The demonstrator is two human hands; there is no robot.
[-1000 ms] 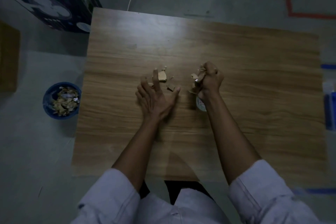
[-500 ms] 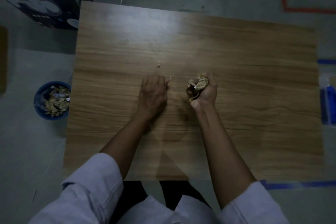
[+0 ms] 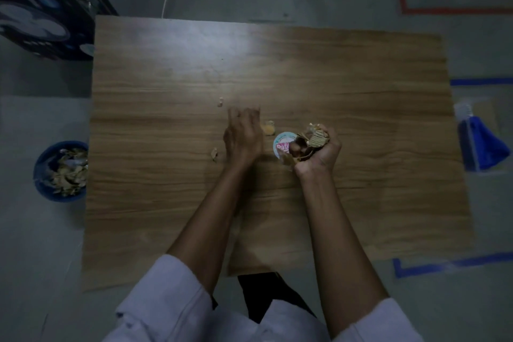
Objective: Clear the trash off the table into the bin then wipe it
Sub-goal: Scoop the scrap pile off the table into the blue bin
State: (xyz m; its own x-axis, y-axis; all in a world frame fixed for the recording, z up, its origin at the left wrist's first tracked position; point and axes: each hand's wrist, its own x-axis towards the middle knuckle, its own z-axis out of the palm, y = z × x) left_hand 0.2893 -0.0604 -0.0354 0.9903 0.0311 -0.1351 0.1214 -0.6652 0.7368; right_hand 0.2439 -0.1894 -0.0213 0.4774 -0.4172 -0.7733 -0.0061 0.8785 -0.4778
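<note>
Right hand (image 3: pixel 319 147) clenched on wad of scraps (image 3: pixel 316 137); left hand (image 3: pixel 243 139) blurred, fingers looked loose, empty; loose scrap (image 3: pixel 268 128) between both hands; probably light and crumbly, so pinch from above; bin (image 3: pixel 59 171) well left.

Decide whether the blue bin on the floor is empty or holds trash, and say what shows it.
Holds trash: pale scraps lie heaped inside the blue bin, covering most of its bottom.

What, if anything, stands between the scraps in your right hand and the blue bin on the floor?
Only the left hand lies on the straight line leftward. Past it there is just table surface with one small scrap, and the bin stands open beside the table's left edge.
</note>
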